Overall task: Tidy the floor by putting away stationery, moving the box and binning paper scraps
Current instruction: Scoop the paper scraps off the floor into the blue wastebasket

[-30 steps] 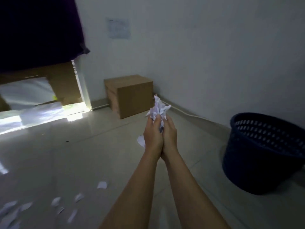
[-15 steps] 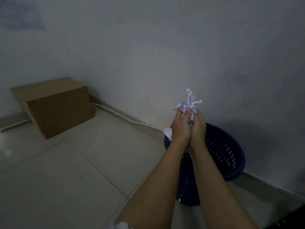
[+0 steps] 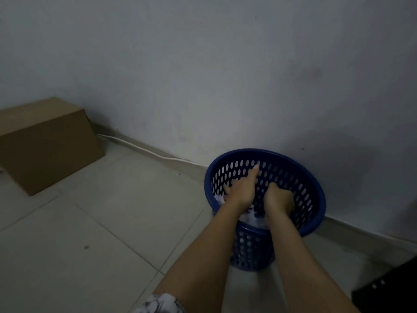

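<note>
Against the wall, left of the blue bin and well apart from it, the cardboard box (image 3: 45, 143) sits closed on the tiled floor (image 3: 90, 233), pushed close to the skirting; judging by that, the box-moving part of the task looks done, though what it holds cannot be told. No stationery shows anywhere around the bin, so whether that part is finished cannot be judged from here

Next in size, the blue bin (image 3: 313, 199) stands upright near the base of the wall, its perforated sides letting light through. Inside the bin, low down, lie white paper scraps (image 3: 250, 219), seen between and under the two forearms, with a further white edge at the bin's left inner wall beside the left wrist. The binning step seems to be at its end for this handful: the paper is in the bin and not in the hands

Inside the bin's mouth, the left hand (image 3: 242, 190) is flat with its fingers (image 3: 253, 172) stretched out and lying together, pointing at the far wall of the bin, holding nothing that shows. The right hand (image 3: 278, 198), beside it and nearer the bin's right wall, is curled downward; its fingertips are hidden, so I cannot tell whether any scrap remains in it

Any scraps left elsewhere lie outside this view
</note>
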Demonstrator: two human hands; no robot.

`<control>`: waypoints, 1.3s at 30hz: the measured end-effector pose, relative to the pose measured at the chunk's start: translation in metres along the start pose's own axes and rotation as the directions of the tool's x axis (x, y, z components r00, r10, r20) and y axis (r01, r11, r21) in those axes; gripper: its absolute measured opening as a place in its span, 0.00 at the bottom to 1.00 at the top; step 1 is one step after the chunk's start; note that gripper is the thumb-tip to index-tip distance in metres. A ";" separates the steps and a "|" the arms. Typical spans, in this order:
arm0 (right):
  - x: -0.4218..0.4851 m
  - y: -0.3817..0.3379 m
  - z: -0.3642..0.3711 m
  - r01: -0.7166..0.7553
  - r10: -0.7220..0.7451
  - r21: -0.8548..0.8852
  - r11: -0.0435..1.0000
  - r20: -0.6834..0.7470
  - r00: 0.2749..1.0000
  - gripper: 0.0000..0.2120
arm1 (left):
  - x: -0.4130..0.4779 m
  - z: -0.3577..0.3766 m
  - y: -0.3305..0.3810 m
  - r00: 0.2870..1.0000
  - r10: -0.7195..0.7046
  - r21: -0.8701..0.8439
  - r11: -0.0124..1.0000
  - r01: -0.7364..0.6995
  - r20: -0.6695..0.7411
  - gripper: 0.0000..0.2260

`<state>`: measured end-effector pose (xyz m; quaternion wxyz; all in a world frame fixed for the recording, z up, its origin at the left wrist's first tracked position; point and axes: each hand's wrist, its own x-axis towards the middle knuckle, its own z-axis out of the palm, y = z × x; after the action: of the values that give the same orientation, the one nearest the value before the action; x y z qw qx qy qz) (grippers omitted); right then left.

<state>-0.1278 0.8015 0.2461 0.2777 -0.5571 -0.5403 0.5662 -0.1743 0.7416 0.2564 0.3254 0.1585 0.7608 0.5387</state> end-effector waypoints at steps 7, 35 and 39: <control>-0.009 -0.003 -0.004 0.199 -0.200 -0.147 0.969 0.009 0.980 0.20 | -0.017 -0.021 0.000 0.970 0.229 0.159 0.964 -0.215 -0.079 0.27; -0.499 0.355 0.162 0.701 0.050 -0.437 0.564 0.865 0.500 0.19 | -0.499 -0.355 -0.442 0.337 -0.337 -0.045 0.763 0.644 -0.879 0.25; -0.519 0.442 0.141 0.797 0.044 -0.513 0.318 0.848 0.528 0.31 | -0.574 -0.342 -0.528 0.293 -0.484 -0.041 0.567 0.823 -0.824 0.27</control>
<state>-0.0157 0.1675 -0.0181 -0.1612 -0.1617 -0.9356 0.2694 0.0795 -0.0386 0.0263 0.1271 -0.3575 0.9040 0.1970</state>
